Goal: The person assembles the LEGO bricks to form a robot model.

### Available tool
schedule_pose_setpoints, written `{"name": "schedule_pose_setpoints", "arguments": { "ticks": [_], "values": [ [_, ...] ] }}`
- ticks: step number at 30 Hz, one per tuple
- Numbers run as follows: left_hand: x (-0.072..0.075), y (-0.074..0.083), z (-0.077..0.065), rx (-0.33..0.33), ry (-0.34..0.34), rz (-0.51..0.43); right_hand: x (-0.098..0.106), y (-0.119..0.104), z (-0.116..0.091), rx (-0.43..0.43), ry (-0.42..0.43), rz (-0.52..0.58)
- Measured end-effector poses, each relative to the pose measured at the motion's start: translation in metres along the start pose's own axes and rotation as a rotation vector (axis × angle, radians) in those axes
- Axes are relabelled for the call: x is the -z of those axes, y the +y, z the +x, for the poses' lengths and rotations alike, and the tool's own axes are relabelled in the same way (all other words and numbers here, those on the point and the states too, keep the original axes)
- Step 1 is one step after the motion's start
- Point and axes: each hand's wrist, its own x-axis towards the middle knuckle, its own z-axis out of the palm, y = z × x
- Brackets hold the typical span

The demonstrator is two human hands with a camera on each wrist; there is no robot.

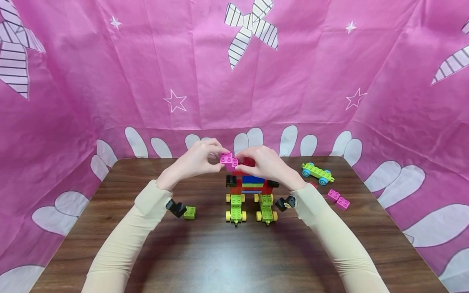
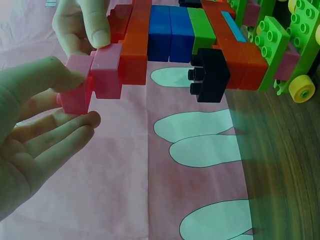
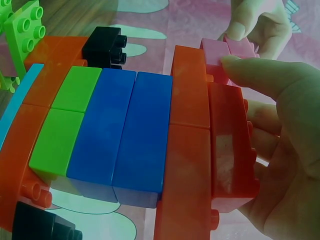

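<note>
My left hand (image 1: pixel 201 156) pinches a pink brick (image 2: pixel 77 82) between thumb and fingers at the top left of a tall brick figure. Directly under it sits a second pink brick (image 2: pixel 107 70), on the figure's upper red brick row (image 3: pixel 190 90). My right hand (image 1: pixel 263 160) grips this lower pink brick, its thumb on the brick's side and its other fingers partly hidden behind a red brick (image 3: pixel 230 145). The figure's body has blue bricks (image 1: pixel 253 179), lime bricks and black bricks (image 2: pixel 212 75) at the sides. It stands on two lime wheeled bases (image 1: pixel 236 213) with yellow wheels.
A lime wheeled base (image 1: pixel 318 173) with blue wheels stands at the back right of the wooden table (image 1: pixel 234 260). Near it lie two pink bricks (image 1: pixel 338 199) and a small red piece (image 1: pixel 313 184). One lime brick (image 1: pixel 189 212) lies left of the figure. Pink cloth hangs behind.
</note>
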Motion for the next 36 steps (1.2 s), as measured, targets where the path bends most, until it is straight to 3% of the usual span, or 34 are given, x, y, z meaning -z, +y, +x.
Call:
{"name": "schedule_pose_setpoints", "arguments": {
  "ticks": [9,19,29,36],
  "values": [
    [0.0009,0.0005,-0.0003,-0.022,0.005,0.04,-0.0012,-0.0003,0.0007,-0.003,-0.004,-0.009],
    [-0.0029,-0.0012,-0.0022,0.005,0.003,0.025,-0.0013,-0.0001,-0.0005,0.01,0.01,0.002],
    [-0.0043,-0.0017,-0.0023,-0.023,0.016,0.026,-0.0014,0.0002,-0.0004,0.021,0.017,0.002],
    [-0.0065,-0.0054,-0.0056,-0.019,0.02,-0.026,-0.0006,-0.0001,-0.0005,0.021,0.014,0.001]
  ]
}}
